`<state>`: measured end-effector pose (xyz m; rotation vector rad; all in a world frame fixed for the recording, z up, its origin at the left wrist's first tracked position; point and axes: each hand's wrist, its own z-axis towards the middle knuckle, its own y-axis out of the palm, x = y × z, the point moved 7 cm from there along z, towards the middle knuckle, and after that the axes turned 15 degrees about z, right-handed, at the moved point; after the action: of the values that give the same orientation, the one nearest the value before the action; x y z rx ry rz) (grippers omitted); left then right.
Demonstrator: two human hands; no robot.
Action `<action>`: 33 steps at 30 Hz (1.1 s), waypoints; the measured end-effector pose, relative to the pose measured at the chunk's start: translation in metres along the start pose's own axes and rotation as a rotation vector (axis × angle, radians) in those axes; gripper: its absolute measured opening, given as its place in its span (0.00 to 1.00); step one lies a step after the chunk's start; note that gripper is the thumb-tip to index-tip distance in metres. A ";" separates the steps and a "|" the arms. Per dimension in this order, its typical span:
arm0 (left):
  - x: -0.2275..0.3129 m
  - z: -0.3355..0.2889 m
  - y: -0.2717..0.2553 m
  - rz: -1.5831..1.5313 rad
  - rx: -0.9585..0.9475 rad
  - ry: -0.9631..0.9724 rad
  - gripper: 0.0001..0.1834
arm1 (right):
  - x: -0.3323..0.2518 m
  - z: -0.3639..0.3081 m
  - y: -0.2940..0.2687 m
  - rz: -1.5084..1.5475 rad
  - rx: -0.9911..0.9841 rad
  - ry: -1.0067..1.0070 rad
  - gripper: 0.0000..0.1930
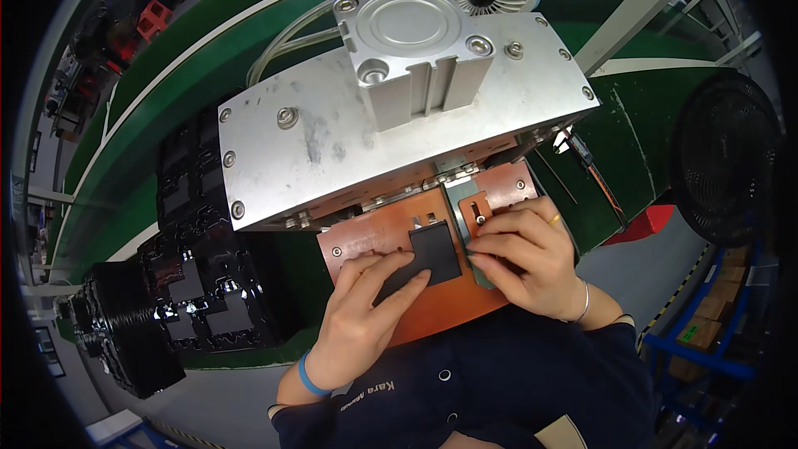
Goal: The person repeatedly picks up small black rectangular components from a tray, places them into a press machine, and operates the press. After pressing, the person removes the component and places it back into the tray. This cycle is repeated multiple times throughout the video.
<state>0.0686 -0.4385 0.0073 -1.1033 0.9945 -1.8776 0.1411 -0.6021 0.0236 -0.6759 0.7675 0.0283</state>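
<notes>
"Where's the black piece?"

"On the orange plate, just left of the metal strip. The left hand holds it, thumb and forefinger narrowly apart."

"And the right hand?"

"Fingertips bunched by the strip; I can't tell whether they grip anything. I'd press the piece evenly, flat, fingers clear of the silver housing beyond."

Under the left hand I see a flat piece, matte black, against a copper-orange plate that reaches the right hand. Just behind the left hand, a bright blue band; behind the right, a silver bracelet. Beyond both, a silver-grey metal block, smudged darker. Left of them, glossy black trays; right, a dark green bench.
</notes>
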 end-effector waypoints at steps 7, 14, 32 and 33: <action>0.003 -0.011 0.001 -0.013 -0.003 -0.001 0.23 | -0.002 0.004 0.026 -0.115 -0.230 0.028 0.17; 0.003 -0.012 0.001 -0.018 0.016 -0.004 0.23 | -0.004 0.007 0.027 -0.204 -0.167 0.037 0.18; 0.011 -0.013 0.000 0.119 0.014 0.038 0.23 | -0.004 0.008 0.036 -0.162 -0.252 0.026 0.21; 0.011 -0.013 -0.001 0.111 0.013 0.039 0.23 | -0.004 0.009 0.035 -0.163 -0.237 0.030 0.21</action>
<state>0.0524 -0.4449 0.0074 -0.9868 1.0422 -1.8200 0.1348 -0.5686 0.0110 -0.9648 0.7422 -0.0403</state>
